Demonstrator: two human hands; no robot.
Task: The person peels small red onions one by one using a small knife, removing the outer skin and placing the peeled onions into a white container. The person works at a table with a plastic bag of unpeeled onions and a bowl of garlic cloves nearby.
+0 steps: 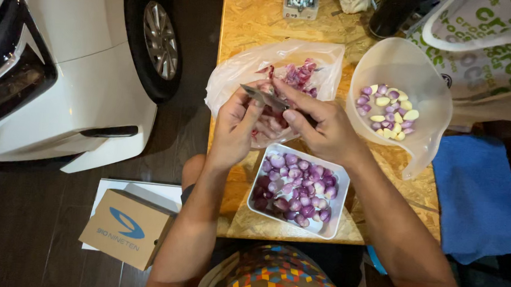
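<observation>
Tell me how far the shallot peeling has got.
Done: a modest layer of peeled cloves in the translucent bowl, skins in the plastic bag. In hand: left hand holds a shallot, right hand works the knife. Left: the white square dish is nearly full of shallots.

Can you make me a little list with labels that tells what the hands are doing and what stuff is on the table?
left hand: pinches a small shallot, mostly hidden by the fingers
right hand: grips a small knife, blade pointing at the left hand
under the hands: plastic bag with reddish peels
white square dish: full of purple shallots
clear plastic bowl: peeled shallots and pale garlic cloves
table: wooden chipboard top
left of table: white car, cardboard box on the floor
right of table: blue cloth
</observation>
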